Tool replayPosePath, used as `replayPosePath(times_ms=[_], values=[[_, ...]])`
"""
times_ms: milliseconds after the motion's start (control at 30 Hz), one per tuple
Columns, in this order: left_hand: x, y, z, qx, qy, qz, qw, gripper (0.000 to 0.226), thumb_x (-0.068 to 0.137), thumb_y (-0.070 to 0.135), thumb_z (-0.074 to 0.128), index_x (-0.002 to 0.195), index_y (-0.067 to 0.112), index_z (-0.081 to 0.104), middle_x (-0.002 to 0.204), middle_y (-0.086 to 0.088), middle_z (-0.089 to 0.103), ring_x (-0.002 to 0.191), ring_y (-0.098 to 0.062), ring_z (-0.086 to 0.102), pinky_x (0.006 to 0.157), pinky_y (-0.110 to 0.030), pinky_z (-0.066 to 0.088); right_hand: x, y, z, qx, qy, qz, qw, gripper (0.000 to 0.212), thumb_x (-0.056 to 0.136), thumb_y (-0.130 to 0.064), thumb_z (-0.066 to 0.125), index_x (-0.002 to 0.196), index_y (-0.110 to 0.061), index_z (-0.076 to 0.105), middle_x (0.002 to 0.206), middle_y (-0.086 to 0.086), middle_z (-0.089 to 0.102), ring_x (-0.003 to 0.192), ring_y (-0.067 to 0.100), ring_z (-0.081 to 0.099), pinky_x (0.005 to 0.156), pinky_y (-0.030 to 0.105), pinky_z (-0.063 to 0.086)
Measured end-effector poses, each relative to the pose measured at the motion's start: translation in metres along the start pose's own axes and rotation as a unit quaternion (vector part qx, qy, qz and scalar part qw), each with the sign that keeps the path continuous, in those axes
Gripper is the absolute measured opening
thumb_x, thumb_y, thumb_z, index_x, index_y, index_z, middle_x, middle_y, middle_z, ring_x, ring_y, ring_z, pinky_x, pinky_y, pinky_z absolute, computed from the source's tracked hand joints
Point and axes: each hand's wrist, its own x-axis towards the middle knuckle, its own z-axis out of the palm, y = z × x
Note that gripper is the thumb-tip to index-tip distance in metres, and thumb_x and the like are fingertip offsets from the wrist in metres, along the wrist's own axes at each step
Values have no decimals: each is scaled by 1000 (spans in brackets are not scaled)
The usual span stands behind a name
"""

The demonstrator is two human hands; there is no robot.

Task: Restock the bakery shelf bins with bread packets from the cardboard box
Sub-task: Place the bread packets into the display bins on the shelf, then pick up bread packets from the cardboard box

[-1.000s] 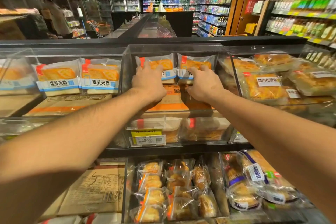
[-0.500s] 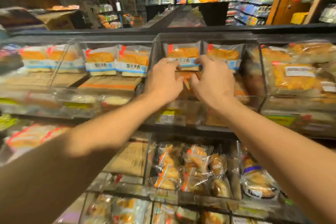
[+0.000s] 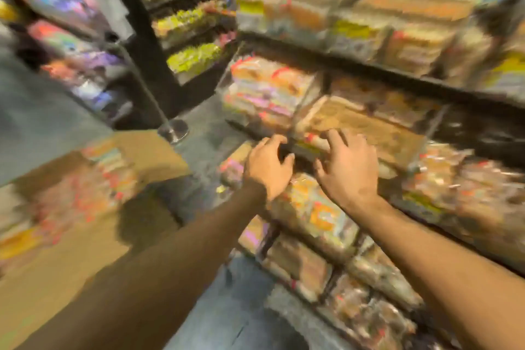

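Head view, heavily blurred. My left hand (image 3: pixel 267 169) and right hand (image 3: pixel 348 172) hover side by side in front of the bakery shelf bins (image 3: pixel 366 133), each grip wide, fingers spread and loosely bent, holding nothing. Bread packets (image 3: pixel 318 212) fill the bins below and beside my hands. The cardboard box (image 3: pixel 71 224), with packets inside, sits to my left on the floor (image 3: pixel 39 119).
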Motion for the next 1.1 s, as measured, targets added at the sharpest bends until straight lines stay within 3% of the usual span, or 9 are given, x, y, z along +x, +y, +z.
replayPosePath(times_ms=[200,300,400,500,567,667,800,900,1100], values=[[-95,-206,-109,-4,-37,-196,980,37,89,29,66,124,18,62,113,-8,70,104,-27,64,80,-29,47,-52,-208,98,32,-160,-87,983,44,79,-36,67,118,-18,59,118,12,58,108,38,57,83,47,50],[-126,-291,-162,-3,-36,-278,960,55,85,40,64,135,23,52,130,-6,64,118,-26,61,97,-39,50,-65,-297,133,60,-215,-131,966,41,79,-33,64,117,-18,58,120,10,58,111,37,57,85,46,51],[-140,-356,-209,51,-24,-304,951,53,89,34,65,136,15,53,131,-10,62,119,-29,60,100,-38,48,-66,-365,164,58,-265,-169,947,47,85,-34,62,128,-20,53,130,7,55,119,35,53,92,44,48],[-134,-400,-252,76,-6,-327,942,52,91,35,66,137,17,53,126,-9,65,114,-28,63,93,-33,51,-53,-419,198,60,-296,-199,932,51,88,-35,61,135,-20,49,133,9,54,120,36,53,94,43,46],[-122,-428,-269,96,4,-337,937,52,93,37,64,139,20,51,127,-9,65,113,-30,62,89,-33,50,-39,-451,221,71,-301,-209,928,49,86,-33,62,131,-18,51,128,10,55,117,36,55,91,42,49],[-87,-468,-286,104,12,-340,935,52,92,38,64,139,22,51,132,-7,62,119,-30,58,96,-37,48,-8,-493,259,72,-306,-222,923,46,87,-32,61,130,-18,51,125,11,54,116,37,54,90,42,48],[-21,-524,-296,111,7,-347,931,52,91,37,63,138,18,51,129,-11,63,118,-32,59,94,-37,48,49,-539,326,84,-297,-242,920,53,86,-34,60,135,-19,48,121,12,55,107,38,57,85,42,51],[32,-562,-298,110,-8,-337,935,48,93,35,62,137,17,53,133,-10,61,120,-32,57,92,-35,45,95,-568,375,99,-309,-234,917,42,81,-28,63,121,-16,57,116,13,58,100,38,59,82,42,51],[121,-647,-284,98,-45,-346,932,43,93,29,62,133,14,55,131,-12,62,119,-31,57,91,-35,45,167,-602,462,63,-362,-229,901,31,87,-22,59,116,-12,61,115,13,61,105,36,59,83,38,49]])
